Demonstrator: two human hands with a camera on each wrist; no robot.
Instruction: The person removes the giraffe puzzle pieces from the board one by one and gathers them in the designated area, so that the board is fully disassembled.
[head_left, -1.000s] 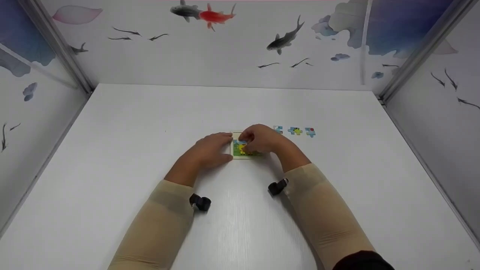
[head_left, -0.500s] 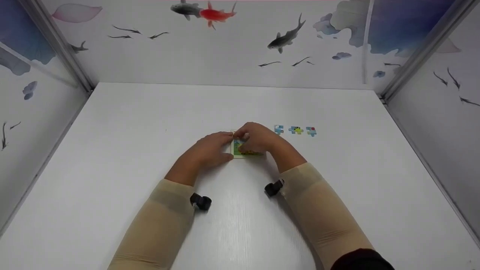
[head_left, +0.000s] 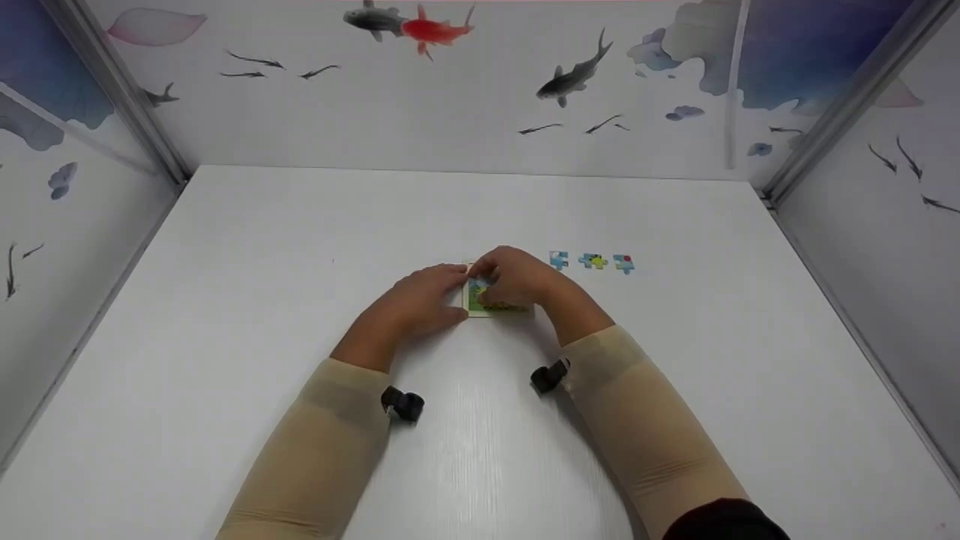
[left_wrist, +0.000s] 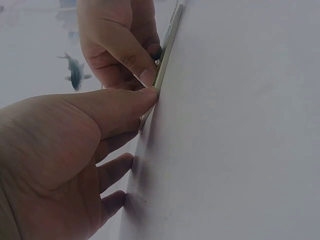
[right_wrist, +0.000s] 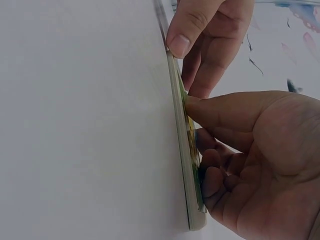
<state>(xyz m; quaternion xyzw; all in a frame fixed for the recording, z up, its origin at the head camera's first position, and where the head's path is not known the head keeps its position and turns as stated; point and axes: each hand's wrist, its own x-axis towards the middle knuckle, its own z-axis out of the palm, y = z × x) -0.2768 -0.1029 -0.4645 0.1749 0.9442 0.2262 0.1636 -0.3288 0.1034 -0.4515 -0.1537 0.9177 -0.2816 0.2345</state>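
A small jigsaw board (head_left: pixel 495 314) with a pale frame and a green, yellow and blue picture lies flat on the white table. My left hand (head_left: pixel 420 300) rests at its left edge, thumb on the near corner and fingertips by the far one, the fingers spread and fairly straight. Over the board's upper left bends my right hand (head_left: pixel 517 277), covering much of the picture. In the right wrist view its thumb (right_wrist: pixel 197 107) and index finger pinch a puzzle piece, mostly hidden, down against the board, the other fingers curled.
Three loose puzzle pieces lie in a row right of the board: a blue one (head_left: pixel 559 260), a blue and yellow one (head_left: pixel 594 261) and a blue one with a red spot (head_left: pixel 624 263). Walls printed with fish enclose the table's back and sides.
My right hand has shifted slightly left and away from me, to the board's upper left, then stays nearly still. The left hand keeps its place.
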